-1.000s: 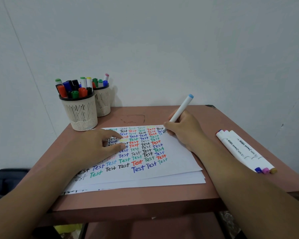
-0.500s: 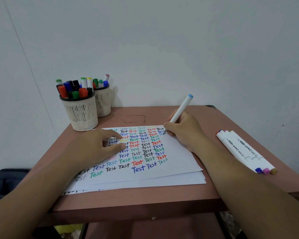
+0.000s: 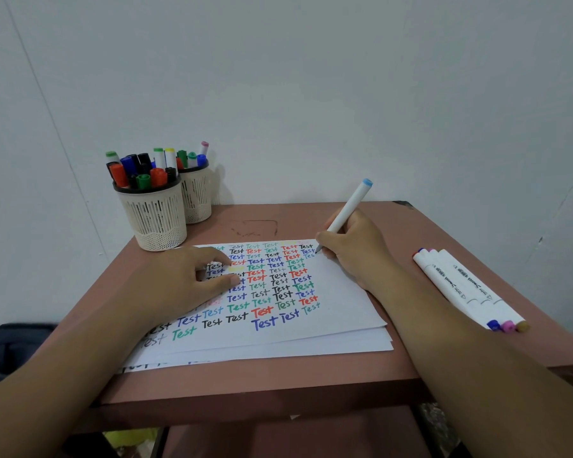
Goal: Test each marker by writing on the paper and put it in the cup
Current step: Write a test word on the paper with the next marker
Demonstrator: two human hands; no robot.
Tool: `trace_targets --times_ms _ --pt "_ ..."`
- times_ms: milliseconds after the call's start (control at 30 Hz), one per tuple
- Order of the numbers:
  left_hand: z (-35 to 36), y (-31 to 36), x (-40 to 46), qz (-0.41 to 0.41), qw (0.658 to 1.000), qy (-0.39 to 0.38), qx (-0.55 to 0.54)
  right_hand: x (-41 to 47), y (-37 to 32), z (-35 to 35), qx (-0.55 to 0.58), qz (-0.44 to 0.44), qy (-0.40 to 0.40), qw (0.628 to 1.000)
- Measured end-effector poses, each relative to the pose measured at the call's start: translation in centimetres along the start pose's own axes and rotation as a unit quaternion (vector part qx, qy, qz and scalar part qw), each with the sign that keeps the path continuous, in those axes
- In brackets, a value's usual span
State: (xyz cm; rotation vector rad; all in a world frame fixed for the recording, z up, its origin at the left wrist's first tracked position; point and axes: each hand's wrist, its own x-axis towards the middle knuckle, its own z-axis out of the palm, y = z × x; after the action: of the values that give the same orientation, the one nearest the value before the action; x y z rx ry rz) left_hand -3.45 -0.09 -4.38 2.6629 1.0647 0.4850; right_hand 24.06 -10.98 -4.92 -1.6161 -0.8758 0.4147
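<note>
Marker [image 3: 348,208] gripped in right hand [image 3: 351,249], tip on paper [image 3: 338,292] | left hand [image 3: 186,282] flat, holding nothing

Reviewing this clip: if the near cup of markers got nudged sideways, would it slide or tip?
The near cup looks top-heavy: markers crowd it and stick out above the rim, so a high push might tip it. Its base looks wide, so a low push would probably slide it. It stands against the second cup, which may brace it that way.

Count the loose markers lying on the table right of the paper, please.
3, side by side near the table's right edge: blue-capped marker, pink-capped marker, tan-capped marker.
</note>
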Motion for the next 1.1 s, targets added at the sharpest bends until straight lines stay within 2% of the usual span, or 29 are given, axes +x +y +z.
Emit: trace_targets --times_ms 500,833,967,1100 --pt "0.5 -0.4 0.3 -0.012 1.0 0.012 -0.003 -0.2 -0.4 -0.1 0.004 0.015 -0.008 1.0" --pt "1.3 -1.6 0.6 -0.008 0.993 0.061 -0.097 -0.3 -0.5 -0.1 -0.011 0.014 -0.011 1.0" --pt "1.3 -1.3 0.8 -0.011 0.991 0.094 -0.099 -0.3 -0.5 -0.3 0.036 0.028 -0.006 0.999" --pt "0.7 -0.6 0.4 -0.001 0.992 0.094 -0.085 -0.6 -0.9 -0.2 0.101 0.014 -0.018 0.995"
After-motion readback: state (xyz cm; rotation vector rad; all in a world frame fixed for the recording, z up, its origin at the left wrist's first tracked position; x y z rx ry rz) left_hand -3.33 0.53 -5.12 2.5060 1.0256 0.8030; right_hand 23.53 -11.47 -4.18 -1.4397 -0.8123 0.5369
